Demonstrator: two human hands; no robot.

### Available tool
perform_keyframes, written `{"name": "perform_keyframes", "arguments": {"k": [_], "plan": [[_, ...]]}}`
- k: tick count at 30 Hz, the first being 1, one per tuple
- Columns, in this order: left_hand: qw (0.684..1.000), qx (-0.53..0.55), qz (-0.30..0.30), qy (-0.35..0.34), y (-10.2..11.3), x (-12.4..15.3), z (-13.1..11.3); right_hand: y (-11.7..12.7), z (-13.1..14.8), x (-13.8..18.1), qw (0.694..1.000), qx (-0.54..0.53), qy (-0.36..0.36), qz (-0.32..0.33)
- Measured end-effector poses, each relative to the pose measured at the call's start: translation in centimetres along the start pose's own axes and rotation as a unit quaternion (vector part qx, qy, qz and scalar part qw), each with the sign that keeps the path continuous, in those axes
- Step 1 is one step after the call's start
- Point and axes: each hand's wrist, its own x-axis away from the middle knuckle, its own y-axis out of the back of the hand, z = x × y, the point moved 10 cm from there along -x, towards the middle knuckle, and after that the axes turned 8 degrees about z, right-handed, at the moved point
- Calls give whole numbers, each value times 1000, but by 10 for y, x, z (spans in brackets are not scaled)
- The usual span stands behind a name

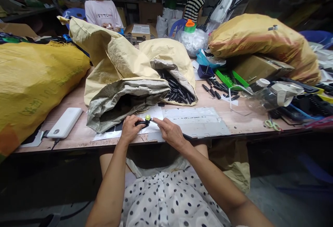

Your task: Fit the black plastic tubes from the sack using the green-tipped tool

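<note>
Near the table's front edge, my left hand [130,128] is closed on a small black elongated piece [141,123]. At its right end sits a round yellow-green part [147,117]. My right hand [170,131] is closed, index finger stretched towards that part, on a thin dark rod-like tool [152,119] whose tip meets the black piece; most of it is hidden by the fingers. Just beyond my hands lies an open sack [104,104] with a dark inside. Beside it another sack [179,52] opens towards me, full of black elongated pieces [179,90].
A white power bank [65,123] with a cable lies left, near a full yellow sack [39,81]. To the right are a green tray [226,78], loose black pieces [214,90], a clear plastic jug [270,97] and scissors [273,125]. Two people are across the table.
</note>
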Motion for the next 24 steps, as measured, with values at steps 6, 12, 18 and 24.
{"name": "perform_keyframes", "arguments": {"k": [6, 12, 18, 24], "plan": [[1000, -6, 2, 0, 1, 1, -3, 17, -11, -21, 998, -14, -11, -64], [1000, -23, 3, -9, 0, 3, -7, 11, -25, -62, 997, 41, -36, -51], [1000, -20, 18, -6, -3, 2, -5, -5, -32, -74, 996, 60, -56, -45], [997, 74, 11, -9, 9, 13, -18, -6, -31, -72, 995, 64, -48, -63]]}}
